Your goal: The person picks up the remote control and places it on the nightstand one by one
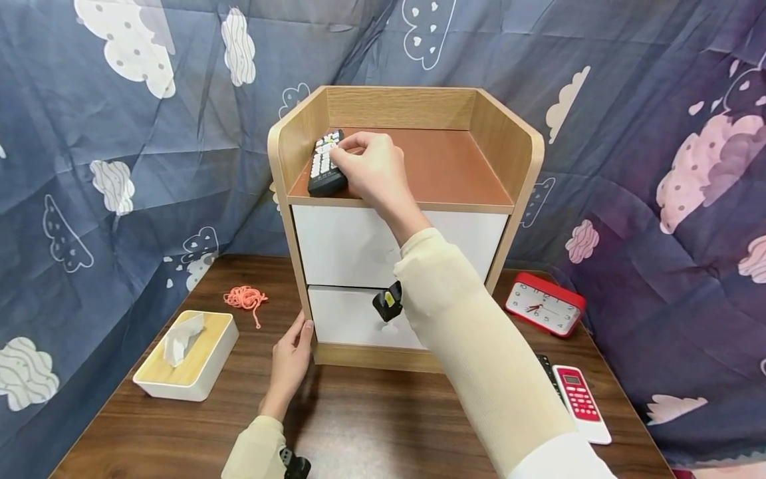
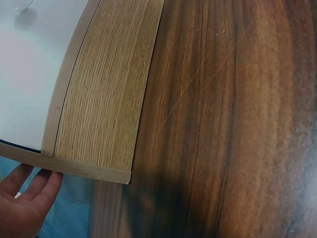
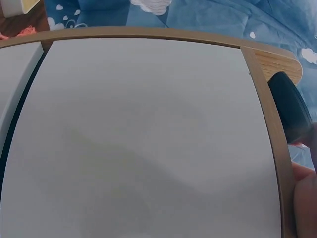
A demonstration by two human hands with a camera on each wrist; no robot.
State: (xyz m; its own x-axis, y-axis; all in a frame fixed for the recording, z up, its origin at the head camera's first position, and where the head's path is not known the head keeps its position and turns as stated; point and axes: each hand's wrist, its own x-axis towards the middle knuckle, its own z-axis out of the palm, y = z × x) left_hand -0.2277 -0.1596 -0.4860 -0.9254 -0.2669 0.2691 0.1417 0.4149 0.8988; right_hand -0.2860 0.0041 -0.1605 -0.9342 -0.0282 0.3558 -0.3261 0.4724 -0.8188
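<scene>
A black remote control [image 1: 326,163] with pale buttons lies at the left of the brown top of a small wooden cabinet [image 1: 413,359]. My right hand [image 1: 377,169] grips its right edge with thumb and fingers. In the right wrist view the dark end of the remote control [image 3: 290,106] shows past the cabinet's top edge, with part of the right hand [image 3: 306,198] beside it. My left hand [image 1: 291,362] rests its fingers against the cabinet's lower left side. The left wrist view shows those fingertips [image 2: 50,191] touching the side panel's edge.
Two white drawers [image 1: 344,243] front the cabinet. A tissue box [image 1: 218,356] and tangled orange string [image 1: 244,297] lie left on the wooden table [image 1: 359,426]. To the right are a red alarm clock [image 1: 544,306], a white-and-red remote [image 1: 582,402] and a partly hidden black remote [image 1: 549,374].
</scene>
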